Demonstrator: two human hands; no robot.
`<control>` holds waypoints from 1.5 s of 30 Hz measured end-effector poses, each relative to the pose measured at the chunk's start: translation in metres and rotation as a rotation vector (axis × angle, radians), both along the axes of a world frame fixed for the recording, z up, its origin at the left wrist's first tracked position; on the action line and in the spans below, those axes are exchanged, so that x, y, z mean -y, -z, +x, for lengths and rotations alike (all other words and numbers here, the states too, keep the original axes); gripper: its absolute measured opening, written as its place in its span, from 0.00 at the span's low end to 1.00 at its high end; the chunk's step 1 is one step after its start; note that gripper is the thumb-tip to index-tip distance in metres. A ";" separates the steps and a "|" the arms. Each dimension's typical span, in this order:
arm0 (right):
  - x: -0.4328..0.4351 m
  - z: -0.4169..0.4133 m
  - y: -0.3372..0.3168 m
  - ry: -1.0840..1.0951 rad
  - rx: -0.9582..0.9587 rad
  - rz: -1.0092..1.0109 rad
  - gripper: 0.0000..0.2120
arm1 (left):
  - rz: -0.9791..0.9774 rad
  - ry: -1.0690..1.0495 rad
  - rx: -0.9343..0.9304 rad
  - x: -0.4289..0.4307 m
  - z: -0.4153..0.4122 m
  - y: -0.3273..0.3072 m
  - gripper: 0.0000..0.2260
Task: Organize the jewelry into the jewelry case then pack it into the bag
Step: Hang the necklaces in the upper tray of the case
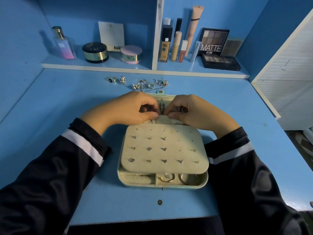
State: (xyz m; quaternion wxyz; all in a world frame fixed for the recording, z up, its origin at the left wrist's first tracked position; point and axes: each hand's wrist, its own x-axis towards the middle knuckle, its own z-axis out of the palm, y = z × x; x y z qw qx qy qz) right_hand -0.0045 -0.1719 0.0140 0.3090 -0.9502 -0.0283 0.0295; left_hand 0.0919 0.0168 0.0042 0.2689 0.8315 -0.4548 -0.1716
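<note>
Beige fabric lines the case (162, 185), open on the desk (67, 107) with its stud panel (164, 148) laid over the near half. At the panel's far edge the left hand (128, 107), then the right hand (194, 111), each pinch thumb to forefinger on what we take for a fabric flap (161, 119), likely lifting it to reach beneath. Farther off a ring (112, 80) and, right of it, a chain (147, 85) lie loose, so we judge sorting unfinished; no bag shows.

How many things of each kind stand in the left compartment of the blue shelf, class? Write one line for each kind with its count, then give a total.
Perfume bottle: 1
Round jars: 2
White flat box: 1
Total: 4
</note>
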 end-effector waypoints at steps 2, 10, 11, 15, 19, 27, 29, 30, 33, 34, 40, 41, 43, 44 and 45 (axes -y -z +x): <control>0.001 -0.001 -0.001 0.003 0.012 0.014 0.04 | -0.003 -0.001 -0.014 -0.001 0.000 0.000 0.07; 0.000 0.002 0.004 -0.014 0.030 0.022 0.06 | -0.012 -0.028 -0.013 -0.004 0.002 -0.002 0.05; 0.000 0.002 0.005 -0.020 0.032 0.016 0.05 | -0.014 -0.030 -0.011 -0.004 0.002 -0.002 0.05; 0.000 0.001 0.003 -0.018 0.028 0.019 0.05 | -0.019 -0.024 -0.013 -0.004 0.003 -0.003 0.05; 0.002 0.001 0.003 0.015 0.020 0.005 0.02 | -0.041 -0.012 -0.037 -0.005 0.003 -0.005 0.05; 0.001 0.001 0.002 -0.023 0.005 -0.006 0.03 | 0.022 -0.007 -0.018 -0.003 -0.001 -0.004 0.06; 0.001 0.001 0.002 -0.023 0.013 0.002 0.03 | 0.002 -0.013 -0.015 -0.003 0.000 -0.004 0.03; 0.001 0.001 0.002 -0.018 0.021 0.010 0.02 | -0.016 -0.020 -0.007 -0.004 0.001 -0.003 0.03; 0.002 0.001 0.003 0.020 0.053 0.042 0.03 | -0.057 -0.045 0.051 -0.006 0.005 0.000 0.09; 0.002 0.001 0.004 0.034 0.067 0.044 0.03 | -0.057 -0.051 0.079 -0.006 0.006 0.001 0.11; 0.000 0.008 0.012 0.117 0.146 -0.005 0.07 | -0.045 -0.047 0.161 -0.007 0.008 0.003 0.18; -0.001 0.008 0.012 0.116 0.145 -0.009 0.07 | -0.039 -0.046 0.165 -0.007 0.007 0.003 0.17; -0.002 0.008 0.013 0.113 0.146 -0.014 0.06 | -0.034 -0.038 0.169 -0.006 0.006 0.004 0.16; -0.003 0.008 0.012 0.114 0.148 -0.015 0.06 | -0.038 -0.029 0.167 -0.006 0.006 0.005 0.15; -0.003 0.008 0.012 0.113 0.148 -0.015 0.05 | -0.044 -0.019 0.162 -0.005 0.005 0.004 0.13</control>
